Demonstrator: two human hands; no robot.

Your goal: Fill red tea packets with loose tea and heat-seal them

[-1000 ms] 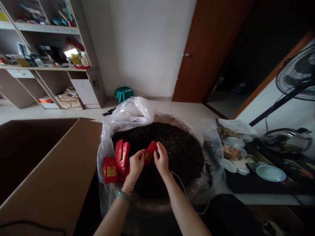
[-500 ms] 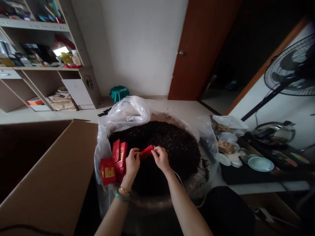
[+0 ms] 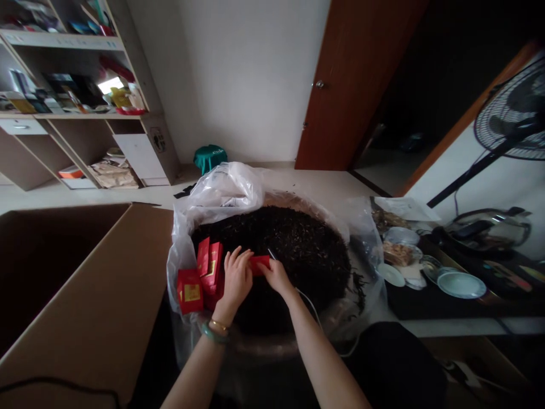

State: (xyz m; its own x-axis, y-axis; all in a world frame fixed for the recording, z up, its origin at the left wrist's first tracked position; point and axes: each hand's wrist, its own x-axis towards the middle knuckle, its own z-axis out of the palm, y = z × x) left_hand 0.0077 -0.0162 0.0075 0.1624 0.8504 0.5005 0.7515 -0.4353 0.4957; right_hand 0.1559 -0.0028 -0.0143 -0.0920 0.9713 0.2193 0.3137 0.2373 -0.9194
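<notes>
My right hand [image 3: 277, 277] pinches the right end of a small red packet [image 3: 259, 262] above a heap of dark, loose, tea-like shreds [image 3: 306, 244]. A thin dark stick-like tool [image 3: 271, 254] pokes up beside those fingers; how it is held is hidden. At the packet's left end is my left hand [image 3: 238, 274], its fingers stretched out and a little apart; whether it touches the packet I cannot tell. Several red packets with gold labels [image 3: 191, 291] lie stacked just left of it. Under the heap spreads a clear plastic bag [image 3: 230, 184] lining a round container.
A large cardboard box [image 3: 97, 284] stands at the left. On the right, a dark-topped table [image 3: 409, 307] carries a pale bowl [image 3: 462, 283], a small white dish [image 3: 390, 275] and a glass-lidded pot [image 3: 494, 230]. A standing fan [image 3: 506, 125] is behind it. A white cord [image 3: 313, 307] runs beside my right forearm.
My left fingers have gone from pinching the packet's left end to stretched out beside it. The right hand keeps its hold. The whole view has shifted slightly.
</notes>
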